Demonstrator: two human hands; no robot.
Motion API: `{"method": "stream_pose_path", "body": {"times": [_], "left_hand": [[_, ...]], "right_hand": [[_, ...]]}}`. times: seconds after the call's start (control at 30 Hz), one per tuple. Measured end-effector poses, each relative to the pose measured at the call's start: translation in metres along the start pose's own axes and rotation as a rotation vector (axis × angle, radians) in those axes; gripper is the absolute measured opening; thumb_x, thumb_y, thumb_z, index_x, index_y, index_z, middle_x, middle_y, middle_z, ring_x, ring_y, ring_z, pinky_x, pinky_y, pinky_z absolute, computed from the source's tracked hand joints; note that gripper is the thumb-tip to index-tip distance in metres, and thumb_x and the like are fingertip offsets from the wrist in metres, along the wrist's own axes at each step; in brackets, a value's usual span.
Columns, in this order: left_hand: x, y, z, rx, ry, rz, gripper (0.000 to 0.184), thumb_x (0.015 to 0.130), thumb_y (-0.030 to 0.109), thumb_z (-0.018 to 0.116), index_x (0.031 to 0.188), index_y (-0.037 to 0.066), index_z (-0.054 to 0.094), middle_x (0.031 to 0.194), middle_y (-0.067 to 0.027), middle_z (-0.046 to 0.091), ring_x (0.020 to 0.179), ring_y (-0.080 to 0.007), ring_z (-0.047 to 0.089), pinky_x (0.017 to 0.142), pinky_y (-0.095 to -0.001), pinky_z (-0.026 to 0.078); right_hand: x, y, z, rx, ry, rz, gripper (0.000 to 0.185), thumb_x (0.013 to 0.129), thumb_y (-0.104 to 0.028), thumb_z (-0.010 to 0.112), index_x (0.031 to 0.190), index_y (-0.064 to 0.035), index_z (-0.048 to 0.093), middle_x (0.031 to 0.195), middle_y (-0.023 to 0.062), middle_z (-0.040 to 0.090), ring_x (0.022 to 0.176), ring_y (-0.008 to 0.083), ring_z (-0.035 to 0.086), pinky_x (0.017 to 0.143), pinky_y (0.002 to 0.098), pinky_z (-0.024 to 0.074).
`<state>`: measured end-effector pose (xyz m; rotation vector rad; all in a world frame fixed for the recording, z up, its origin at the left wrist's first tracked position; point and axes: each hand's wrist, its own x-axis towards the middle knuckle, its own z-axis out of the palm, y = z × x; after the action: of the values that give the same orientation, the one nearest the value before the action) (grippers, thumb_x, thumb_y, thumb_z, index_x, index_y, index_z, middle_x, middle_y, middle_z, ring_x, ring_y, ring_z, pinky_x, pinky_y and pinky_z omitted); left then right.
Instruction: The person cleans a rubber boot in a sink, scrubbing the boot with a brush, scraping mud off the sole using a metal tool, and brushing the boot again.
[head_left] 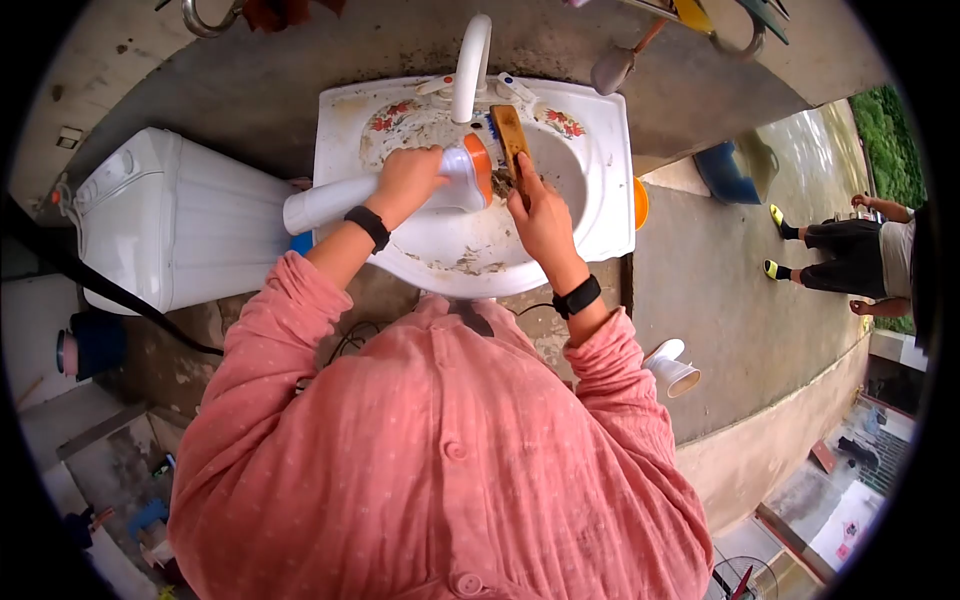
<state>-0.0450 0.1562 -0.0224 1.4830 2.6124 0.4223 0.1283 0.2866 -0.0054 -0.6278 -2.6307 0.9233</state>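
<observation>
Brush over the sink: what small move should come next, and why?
Probably a short stroke of the brush along the orange sole, with the left hand steadying the white boot. The right hand has the bristles facing that sole, and brown grime marks the sink.

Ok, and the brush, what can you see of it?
The brush has a long brown wooden back, darker towards the gripped end, with blue and pale bristles. The right hand holds it over the sink, far end towards the tap. Its bristles face the orange sole of the white boot; whether they touch is unclear. Fingers hide the near end.
</observation>
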Motion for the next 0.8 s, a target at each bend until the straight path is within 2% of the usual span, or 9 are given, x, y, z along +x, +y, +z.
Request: {"method": "stream_pose_path", "body": {"times": [0.17,0.27,0.37,0.5,0.53,0.57,0.7,0.73,0.8], "left_hand": [[0.004,0.005,0.003,0.001,-0.018,0.066,0.027,0.07,0.023,0.07,0.079,0.002,0.055,0.073,-0.016,0.062,0.071,-0.0334,0.06,0.065,-0.0409,0.047],[-0.001,0.006,0.0,0.031,0.002,0.121,0.025,0.07,0.021,0.07,0.079,0.003,0.056,0.073,-0.015,0.061,0.073,-0.0322,0.06,0.068,-0.0398,0.047],[0.0,0.0,0.002,0.077,0.024,0.165,0.022,0.069,0.019,0.069,0.079,0.005,0.056,0.076,-0.0124,0.061,0.078,-0.0292,0.059,0.073,-0.0384,0.045],[-0.009,-0.003,0.002,0.076,0.043,0.3,0.019,0.066,0.012,0.066,0.082,0.007,0.058,0.082,-0.0066,0.06,0.087,-0.0229,0.056,0.079,-0.0341,0.041],[-0.013,-0.007,0.002,0.078,0.038,0.297,0.019,0.066,0.012,0.066,0.082,0.007,0.058,0.082,-0.0066,0.06,0.087,-0.0229,0.056,0.079,-0.0341,0.041],[-0.012,-0.017,0.001,0.067,0.089,0.349,0.02,0.066,0.01,0.064,0.085,0.008,0.059,0.084,-0.0047,0.06,0.087,-0.0215,0.056,0.079,-0.0328,0.04],[-0.017,-0.044,0.004,0.1,0.249,0.44,0.032,0.065,0.004,0.06,0.096,0.012,0.06,0.092,-0.0001,0.062,0.089,-0.0191,0.054,0.08,-0.0321,0.037],[-0.026,-0.055,-0.002,0.143,0.26,0.387,0.042,0.065,-0.002,0.057,0.105,0.011,0.059,0.111,-0.0027,0.058,0.105,-0.0212,0.05,0.091,-0.0368,0.034],[-0.034,-0.058,-0.002,0.216,0.248,0.322,0.045,0.065,-0.003,0.056,0.107,0.011,0.059,0.119,-0.0041,0.052,0.114,-0.0224,0.044,0.097,-0.0393,0.03]], "right_hand": [[0.005,-0.023,-0.006,-0.197,-0.022,-0.091,0.048,0.077,-0.019,0.055,0.124,-0.0091,0.049,0.069,0.0195,0.057,0.056,0.0365,0.057,0.053,0.0443,0.0477],[0.043,-0.014,-0.019,-0.207,-0.079,-0.034,0.041,0.08,-0.027,0.054,0.117,-0.0099,0.055,0.068,0.0204,0.059,0.066,0.0378,0.059,0.059,0.045,0.0466],[0.016,-0.047,-0.034,-0.266,-0.214,-0.131,0.038,0.075,-0.021,0.054,0.11,-0.0064,0.056,0.065,0.0192,0.06,0.062,0.0358,0.06,0.057,0.0465,0.0482],[0.045,-0.015,-0.033,-0.272,-0.238,0.017,0.033,0.076,-0.021,0.053,0.104,-0.0049,0.058,0.07,0.0185,0.061,0.067,0.0374,0.06,0.063,0.0468,0.0483],[0.048,-0.004,-0.032,-0.26,-0.236,0.029,0.039,0.077,-0.023,0.053,0.11,-0.0045,0.056,0.074,0.0197,0.062,0.071,0.0387,0.06,0.067,0.0448,0.048],[0.036,0.005,-0.032,-0.034,-0.134,0.084,0.044,0.078,-0.024,0.052,0.118,-0.0045,0.053,0.077,0.0223,0.061,0.073,0.0388,0.059,0.068,0.0432,0.0476],[0.015,-0.003,-0.029,0.152,-0.085,0.151,0.047,0.078,-0.019,0.052,0.123,-0.0049,0.049,0.078,0.0235,0.06,0.073,0.0378,0.059,0.067,0.0404,0.0468],[0.004,-0.01,-0.021,0.277,-0.066,0.193,0.047,0.079,-0.018,0.052,0.123,-0.0049,0.049,0.077,0.0235,0.06,0.073,0.0375,0.059,0.067,0.0397,0.0465],[-0.015,-0.008,0.008,0.373,-0.134,0.153,0.051,0.079,-0.017,0.053,0.128,-0.0051,0.044,0.076,0.0235,0.059,0.069,0.0362,0.059,0.066,0.039,0.0456]]}}
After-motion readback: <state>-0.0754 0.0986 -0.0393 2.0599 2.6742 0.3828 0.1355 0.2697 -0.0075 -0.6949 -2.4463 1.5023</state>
